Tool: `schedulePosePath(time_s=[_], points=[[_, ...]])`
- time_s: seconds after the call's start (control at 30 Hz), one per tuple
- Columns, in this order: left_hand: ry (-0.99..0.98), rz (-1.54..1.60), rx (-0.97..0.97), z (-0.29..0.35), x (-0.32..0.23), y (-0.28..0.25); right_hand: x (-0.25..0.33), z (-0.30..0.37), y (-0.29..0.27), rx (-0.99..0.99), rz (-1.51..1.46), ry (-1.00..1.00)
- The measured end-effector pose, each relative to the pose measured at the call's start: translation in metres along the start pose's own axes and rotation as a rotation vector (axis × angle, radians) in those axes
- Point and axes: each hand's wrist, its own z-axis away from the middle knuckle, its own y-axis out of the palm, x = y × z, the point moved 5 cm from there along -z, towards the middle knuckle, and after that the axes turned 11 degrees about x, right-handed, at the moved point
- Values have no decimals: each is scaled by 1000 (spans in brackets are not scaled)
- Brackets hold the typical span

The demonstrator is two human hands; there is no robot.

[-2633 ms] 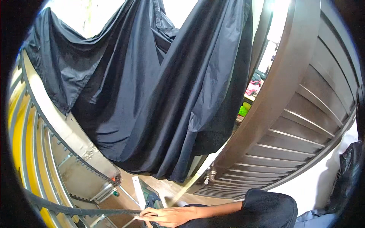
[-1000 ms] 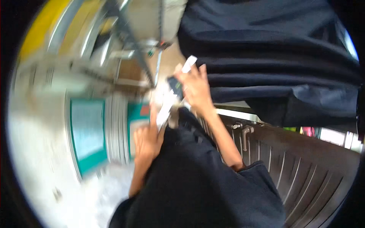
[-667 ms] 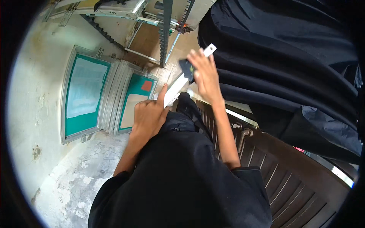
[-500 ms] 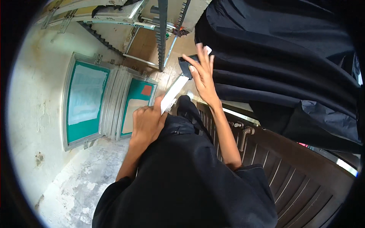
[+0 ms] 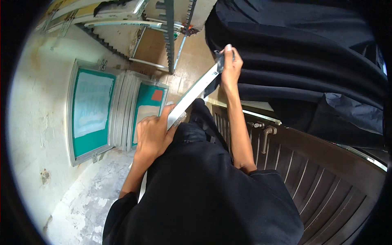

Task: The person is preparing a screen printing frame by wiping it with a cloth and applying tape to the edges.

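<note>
A silver-white frame (image 5: 194, 90) shows nearly edge-on as a long slanting bar in front of my body. My left hand (image 5: 153, 132) is closed round its near end, beside a small metal fitting (image 5: 178, 118). At the far end my right hand (image 5: 231, 67) is closed on the frame, its fingers curled over a dark flap (image 5: 220, 61) there. The flap looks like cloth or tape; its exact kind cannot be told. Most of the frame's face is turned out of sight.
Several metal-edged frames with green mesh (image 5: 92, 141) lean against the left wall. A toothed dark rack post (image 5: 169, 41) stands ahead. Black sheeting (image 5: 294, 61) drapes the right side, above a dark slatted wooden panel (image 5: 310, 171) with a latch (image 5: 266, 136).
My right hand, earlier raised with spread fingers near the far end, has closed on it. More of the frame's pale edge shows. My left hand keeps its hold and has shifted slightly.
</note>
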Motion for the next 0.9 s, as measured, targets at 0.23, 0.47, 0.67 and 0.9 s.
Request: schedulePosePath(time_s=[0.23, 0.47, 0.67, 0.9], points=[[-63, 135, -328, 25, 3, -21, 87, -1, 23, -156, 103, -220], [-47, 265, -751, 99, 3, -42, 181, 24, 66, -276, 187, -449], [-254, 224, -1080, 152, -4, -9, 225, 57, 62, -368, 255, -660], [-360, 364, -1197, 200, -49, 36, 229, 124, 22, -295, 141, -570]])
